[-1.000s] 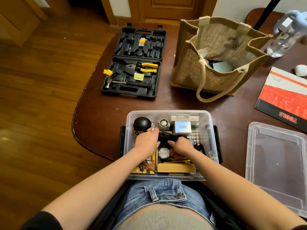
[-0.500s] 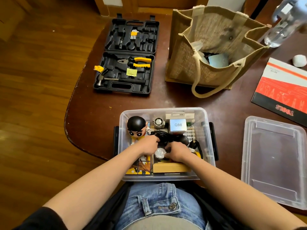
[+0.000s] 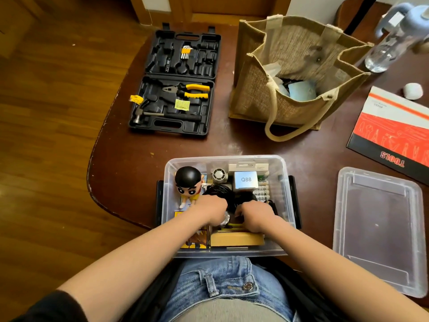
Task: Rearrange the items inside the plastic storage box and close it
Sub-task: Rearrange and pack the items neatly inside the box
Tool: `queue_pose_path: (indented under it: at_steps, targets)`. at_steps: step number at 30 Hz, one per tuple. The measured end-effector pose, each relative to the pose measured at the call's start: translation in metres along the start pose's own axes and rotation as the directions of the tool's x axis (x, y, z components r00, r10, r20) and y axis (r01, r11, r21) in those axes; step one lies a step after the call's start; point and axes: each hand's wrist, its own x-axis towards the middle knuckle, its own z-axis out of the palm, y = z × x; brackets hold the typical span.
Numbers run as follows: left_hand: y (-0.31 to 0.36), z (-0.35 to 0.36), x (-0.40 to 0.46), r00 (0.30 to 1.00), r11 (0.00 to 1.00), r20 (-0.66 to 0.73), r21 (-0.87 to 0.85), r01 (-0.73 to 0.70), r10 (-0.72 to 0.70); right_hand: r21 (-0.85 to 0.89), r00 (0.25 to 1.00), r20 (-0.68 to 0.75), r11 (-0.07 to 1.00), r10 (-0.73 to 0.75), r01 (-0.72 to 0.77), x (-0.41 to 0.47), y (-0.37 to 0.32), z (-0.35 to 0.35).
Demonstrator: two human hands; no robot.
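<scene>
Rearranging is in hand: left hand (image 3: 210, 211) and right hand (image 3: 255, 213), each grip curled on unseen things inside the clear plastic storage box (image 3: 284, 194) at the surface's near edge; afterwards, the clear lid (image 3: 378, 231) goes on.

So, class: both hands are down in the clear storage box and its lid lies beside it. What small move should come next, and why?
Probably press the black cable bundle down flat: the left hand and right hand sit on it, and the lid lies off the storage box.
</scene>
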Motion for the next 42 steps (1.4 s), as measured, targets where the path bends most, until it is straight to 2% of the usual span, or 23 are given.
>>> queue_pose_path:
  at_steps: [4,7,13,19,22,26,29,31,35,38,42]
  targets:
    - [0.029,0.005,0.009,0.997,0.974,0.064,0.228,0.018,-0.033,0.002,0.999,-0.018,0.999,-0.039,0.039,-0.012,0.011,-0.006]
    - [0.034,0.01,0.017,0.997,0.967,0.04,0.25,0.049,-0.061,0.008,0.999,-0.025,0.999,-0.048,0.048,-0.018,0.019,-0.01]
    - [0.03,0.025,0.02,0.987,0.987,-0.055,0.047,0.154,-0.151,0.027,0.994,-0.088,0.997,-0.063,0.066,-0.035,0.035,-0.018]
    - [0.028,0.019,0.021,0.986,0.993,-0.119,-0.027,0.118,-0.12,-0.025,0.991,-0.12,0.998,-0.064,0.061,-0.036,0.035,-0.017]
    - [0.022,0.019,0.017,0.988,0.994,-0.121,-0.059,0.092,-0.099,-0.046,0.993,-0.106,0.998,-0.052,0.047,-0.03,0.03,-0.016]
    - [0.02,0.016,0.011,0.993,0.994,-0.056,-0.055,0.098,-0.101,-0.087,0.993,-0.104,0.995,-0.053,0.044,-0.02,0.024,-0.009]
    - [0.017,0.006,0.002,0.996,0.985,-0.041,-0.156,0.073,-0.081,-0.144,0.987,-0.155,0.989,-0.052,0.029,-0.014,0.017,-0.004]
    - [0.008,-0.001,-0.01,0.992,0.957,-0.094,-0.284,0.059,-0.089,-0.173,0.983,-0.177,0.985,-0.053,0.022,-0.012,0.012,-0.003]
    - [-0.023,-0.002,-0.037,0.948,0.836,-0.214,-0.542,0.086,-0.237,-0.121,0.977,-0.207,0.992,-0.047,0.022,-0.011,0.014,-0.004]
    - [-0.042,0.008,-0.047,0.929,0.779,-0.228,-0.62,0.092,-0.292,-0.045,0.977,-0.205,0.998,-0.061,0.052,-0.014,0.022,-0.01]
    - [-0.044,0.012,-0.045,0.931,0.747,-0.247,-0.664,0.04,-0.269,0.043,0.985,-0.143,0.994,-0.095,0.102,-0.021,0.033,-0.017]
